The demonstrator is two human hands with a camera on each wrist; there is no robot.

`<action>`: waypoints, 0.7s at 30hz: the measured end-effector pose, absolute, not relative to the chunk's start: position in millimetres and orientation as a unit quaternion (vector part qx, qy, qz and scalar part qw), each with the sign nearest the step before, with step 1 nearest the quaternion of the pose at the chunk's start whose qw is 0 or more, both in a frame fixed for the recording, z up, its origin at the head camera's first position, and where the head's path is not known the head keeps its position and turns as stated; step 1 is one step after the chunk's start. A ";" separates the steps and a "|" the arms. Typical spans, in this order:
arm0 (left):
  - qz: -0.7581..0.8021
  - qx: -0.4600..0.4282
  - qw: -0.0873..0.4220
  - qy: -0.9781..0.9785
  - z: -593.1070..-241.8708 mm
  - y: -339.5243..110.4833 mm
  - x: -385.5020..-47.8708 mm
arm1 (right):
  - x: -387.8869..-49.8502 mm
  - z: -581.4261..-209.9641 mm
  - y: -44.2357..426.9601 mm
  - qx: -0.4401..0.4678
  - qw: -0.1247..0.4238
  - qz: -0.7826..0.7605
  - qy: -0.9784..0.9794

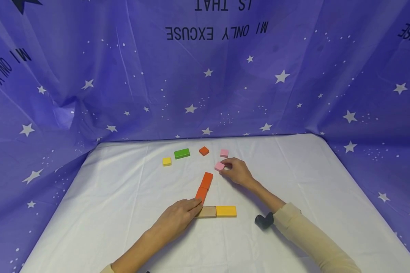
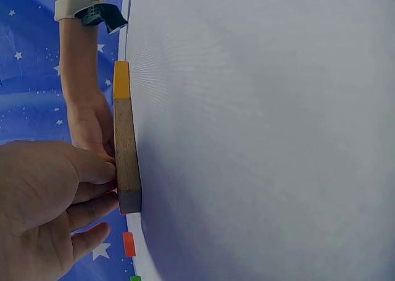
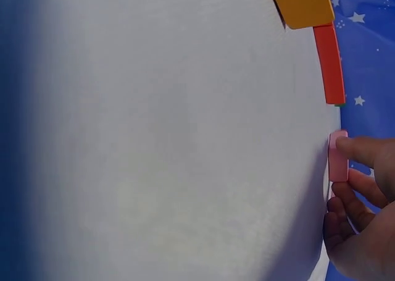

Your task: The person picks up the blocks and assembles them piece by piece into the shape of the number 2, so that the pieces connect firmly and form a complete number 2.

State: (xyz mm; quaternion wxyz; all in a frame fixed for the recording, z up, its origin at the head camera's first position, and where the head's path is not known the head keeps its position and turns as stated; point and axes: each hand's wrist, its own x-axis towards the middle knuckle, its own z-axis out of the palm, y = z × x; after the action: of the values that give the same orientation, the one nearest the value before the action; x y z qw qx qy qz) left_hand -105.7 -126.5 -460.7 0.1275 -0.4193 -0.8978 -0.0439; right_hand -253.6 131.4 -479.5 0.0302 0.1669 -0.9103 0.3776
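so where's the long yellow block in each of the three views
Head: long yellow block, lower middle, right of the wooden block.
Left wrist: long yellow block, upper left, above the wooden block.
Right wrist: long yellow block, top right, cut off by the edge.
Shared landmark: the right hand, visible in all three.

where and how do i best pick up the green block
Probably pinch the green block at its middle, coming down from above, with one finger side on each long side. It lies flat and is longer than it is wide, and nothing stands against either long side, while the small yellow block sits near its left end.
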 end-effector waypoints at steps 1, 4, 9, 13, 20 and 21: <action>-0.044 -0.419 0.127 -0.898 -460.5 -126.5 -105.7 | -253.7 -479.3 131.2 0.168 0.032 0.375 -0.911; -0.045 -0.418 0.128 -0.898 -460.4 -126.5 -105.5 | -253.8 -478.9 130.2 0.173 0.036 0.370 -0.912; -0.044 -0.419 0.128 -0.898 -460.6 -126.6 -105.5 | -254.0 -477.4 127.3 0.184 0.045 0.371 -0.909; -0.045 -0.420 0.128 -0.897 -460.9 -126.6 -106.0 | -254.7 -475.6 124.5 0.198 0.047 0.380 -0.902; -0.047 -0.419 0.128 -0.897 -461.3 -126.7 -105.6 | -257.6 -475.5 118.7 0.214 0.043 0.389 -0.895; -0.047 -0.419 0.128 -0.898 -461.4 -126.7 -105.6 | -257.7 -475.6 117.9 0.214 0.040 0.390 -0.895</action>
State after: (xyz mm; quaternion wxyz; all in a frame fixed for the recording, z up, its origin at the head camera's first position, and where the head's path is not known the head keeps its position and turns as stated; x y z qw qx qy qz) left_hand -105.6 -126.7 -461.4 0.1280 -0.4188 -0.8978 -0.0468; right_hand -257.7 117.9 -475.6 0.0401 0.2142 -0.8945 0.3902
